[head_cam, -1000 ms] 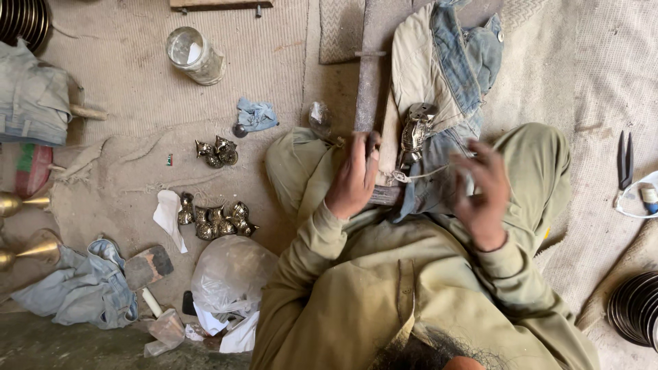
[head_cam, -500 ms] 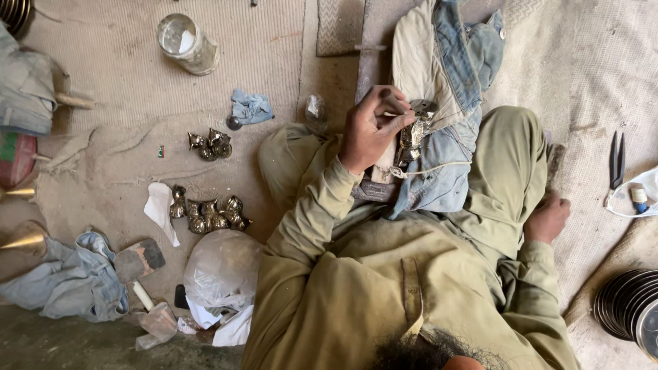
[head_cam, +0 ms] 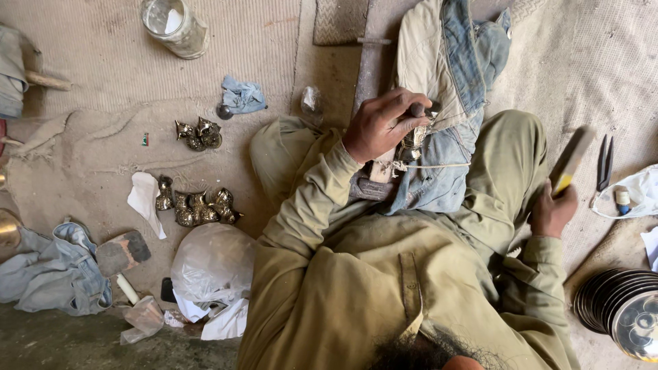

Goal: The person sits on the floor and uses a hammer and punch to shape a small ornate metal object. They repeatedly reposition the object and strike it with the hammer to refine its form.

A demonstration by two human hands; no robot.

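Note:
My left hand [head_cam: 378,129] is closed on a small dark metal piece [head_cam: 417,109] and presses it against a denim cloth [head_cam: 456,82] draped over a wooden post [head_cam: 370,65] between my knees. A shiny metal part [head_cam: 413,139] sits just under the fingers. Out past my right knee, my right hand [head_cam: 550,211] grips a long flat file [head_cam: 572,159] that points up and away. I sit on the floor in olive clothes.
Small brass pieces lie in two groups [head_cam: 199,133] [head_cam: 195,205] on the mat at left. A glass jar [head_cam: 175,24], blue rags [head_cam: 243,96], a mallet [head_cam: 123,253] and a white plastic bag [head_cam: 212,264] are around them. Pliers [head_cam: 604,161] and stacked metal discs [head_cam: 620,308] lie at right.
My right hand left the work on my lap, dropped beside my right knee and now holds the file. My left hand shifted up onto the metal piece.

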